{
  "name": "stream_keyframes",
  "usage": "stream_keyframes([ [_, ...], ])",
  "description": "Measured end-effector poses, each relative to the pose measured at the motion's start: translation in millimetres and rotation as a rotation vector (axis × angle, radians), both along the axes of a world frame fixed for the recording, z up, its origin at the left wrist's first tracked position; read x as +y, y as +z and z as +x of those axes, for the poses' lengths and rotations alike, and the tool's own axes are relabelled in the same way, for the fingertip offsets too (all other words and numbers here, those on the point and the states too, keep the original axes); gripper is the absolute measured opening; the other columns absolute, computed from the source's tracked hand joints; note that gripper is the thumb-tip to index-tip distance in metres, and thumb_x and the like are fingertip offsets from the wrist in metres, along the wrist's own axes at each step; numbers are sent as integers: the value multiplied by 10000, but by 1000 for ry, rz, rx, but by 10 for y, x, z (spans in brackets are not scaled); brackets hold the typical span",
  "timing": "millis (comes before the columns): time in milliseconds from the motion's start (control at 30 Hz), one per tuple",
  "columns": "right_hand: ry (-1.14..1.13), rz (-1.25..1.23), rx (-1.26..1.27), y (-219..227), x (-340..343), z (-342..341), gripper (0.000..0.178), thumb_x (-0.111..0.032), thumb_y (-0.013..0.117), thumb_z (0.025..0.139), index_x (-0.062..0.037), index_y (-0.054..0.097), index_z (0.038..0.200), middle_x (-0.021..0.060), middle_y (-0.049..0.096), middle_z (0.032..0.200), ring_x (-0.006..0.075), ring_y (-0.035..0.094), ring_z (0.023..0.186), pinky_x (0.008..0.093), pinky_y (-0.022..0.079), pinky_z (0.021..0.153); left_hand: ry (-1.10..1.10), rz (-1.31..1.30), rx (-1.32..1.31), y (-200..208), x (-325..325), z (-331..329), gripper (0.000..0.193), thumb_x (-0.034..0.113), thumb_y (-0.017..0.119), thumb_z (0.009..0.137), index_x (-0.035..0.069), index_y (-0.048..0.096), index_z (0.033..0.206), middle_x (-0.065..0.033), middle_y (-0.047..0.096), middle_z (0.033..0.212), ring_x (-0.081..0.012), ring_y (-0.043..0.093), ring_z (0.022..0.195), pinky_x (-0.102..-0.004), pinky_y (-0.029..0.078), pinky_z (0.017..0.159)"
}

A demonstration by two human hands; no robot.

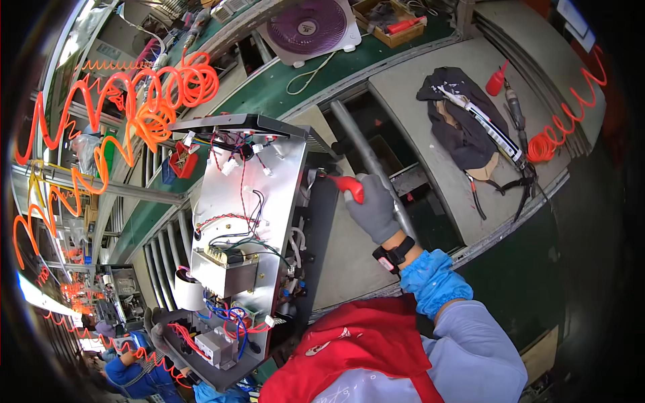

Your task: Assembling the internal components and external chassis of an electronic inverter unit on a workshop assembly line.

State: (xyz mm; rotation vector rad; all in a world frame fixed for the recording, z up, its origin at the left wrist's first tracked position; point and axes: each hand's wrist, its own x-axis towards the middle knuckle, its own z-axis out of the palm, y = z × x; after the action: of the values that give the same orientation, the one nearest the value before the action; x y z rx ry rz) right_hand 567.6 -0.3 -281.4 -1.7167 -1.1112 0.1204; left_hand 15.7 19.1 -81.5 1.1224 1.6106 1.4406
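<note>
In front of me stands an open metal chassis [269, 181], tilted, with a transformer [228, 272], a white cylinder [189, 290] and bundles of coloured wires on its bright plate. My right hand [373, 209], in a grey glove, is closed around a red squeeze bottle [351, 188]. The bottle's nozzle points left at the chassis's right side, close to a round metal part; whether it touches cannot be made out. At the chassis's lower left corner, my left hand [160, 334], gloved in dark grey, grips the edge. Its forearm is largely hidden behind the chassis.
On the right bench lie a dark cloth [457, 127], a long tool [494, 134] and another red bottle [496, 79]. Orange coiled hoses [154, 121] hang at the left. A purple fan [306, 28] stands at the back. A co-worker in blue [138, 373] is at lower left.
</note>
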Motion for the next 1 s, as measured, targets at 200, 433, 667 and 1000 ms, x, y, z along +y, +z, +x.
stream_keyframes([
  [200,-84,67,377,35,-281,142,367,-180,757,742,2,586,1011,183,612,927,351,622,847,391,499,737,9,-39,29,21,-62,-21,502,133,545,853,-15,480,1328,-84,603,1066,-125,576,865,-253,477,770],
  [433,72,-71,575,114,-635,57,376,-173,755,741,18,596,1023,186,634,935,314,638,860,381,505,766,22,-109,80,110,-223,-127,501,133,546,854,-20,482,1326,-87,602,1079,-131,579,887,-258,476,790],
  [667,248,-74,515,54,-867,-123,388,-206,746,733,16,605,1018,181,647,907,311,660,804,377,529,715,35,-153,130,206,-340,-126,499,133,546,855,-25,484,1325,-91,602,1092,-138,582,910,-262,475,809],
  [1000,397,-55,508,-87,-856,-472,376,-221,756,722,-38,592,1006,157,635,914,342,658,809,393,534,703,30,-183,164,284,-381,-153,498,132,547,857,-32,487,1323,-95,602,1110,-147,586,942,-269,473,837],
])
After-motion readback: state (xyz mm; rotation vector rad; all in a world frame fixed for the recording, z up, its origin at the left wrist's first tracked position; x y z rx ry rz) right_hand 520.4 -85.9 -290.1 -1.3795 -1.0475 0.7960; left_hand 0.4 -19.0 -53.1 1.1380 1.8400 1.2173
